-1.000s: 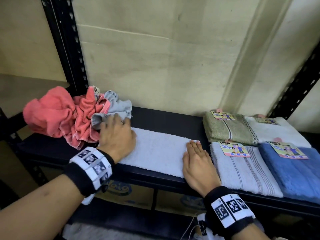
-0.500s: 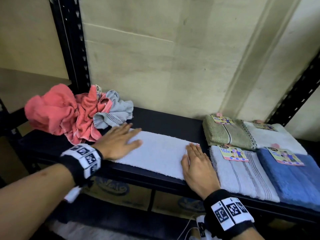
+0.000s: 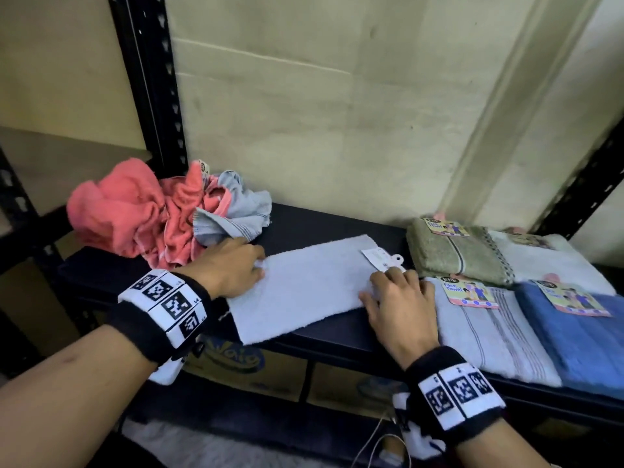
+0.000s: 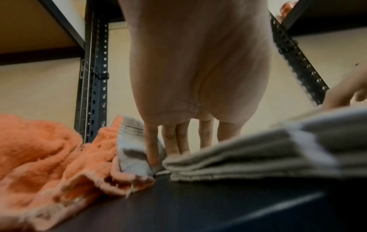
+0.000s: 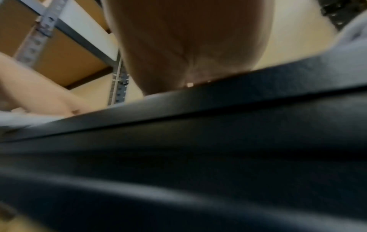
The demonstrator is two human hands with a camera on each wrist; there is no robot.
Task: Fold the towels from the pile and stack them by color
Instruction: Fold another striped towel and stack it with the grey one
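A white towel [image 3: 304, 285], folded to a long strip, was observed lying flat across the dark shelf [image 3: 324, 224], between the unfolded pile [image 3: 162, 211] of pink and grey towels at the left end and the finished folded towels at the right. The left hand [image 3: 229, 268] was seen at the strip's left end; in the left wrist view its fingers [image 4: 170, 141] were extended downward onto the end of the layered edge, but whether they pressed or pinched it could not be told. The right hand [image 3: 401, 305] was laid on the strip's right end, fingers spread and fairly straight, beside a paper tag [image 3: 381, 260] left exposed on top; nothing was seen to be gripped by it. The right wrist view was mostly blocked by the shelf edge and was of no use for the fingertips. The step in hand was judged to be the final cross-fold of the strip. For a clean result, one end should be lifted by both corners while the other is held down, the edges matched before pressing, and the crease smoothed outward. The tag should be kept outward, as on the stacks beside. The striped white folded towel [image 3: 486, 329] just right of the right hand, or the plain white one [image 3: 553, 261] behind it, was judged the likely destination. Care was noted against dragging the grey pile towel [image 3: 236, 217] touching the left hand.
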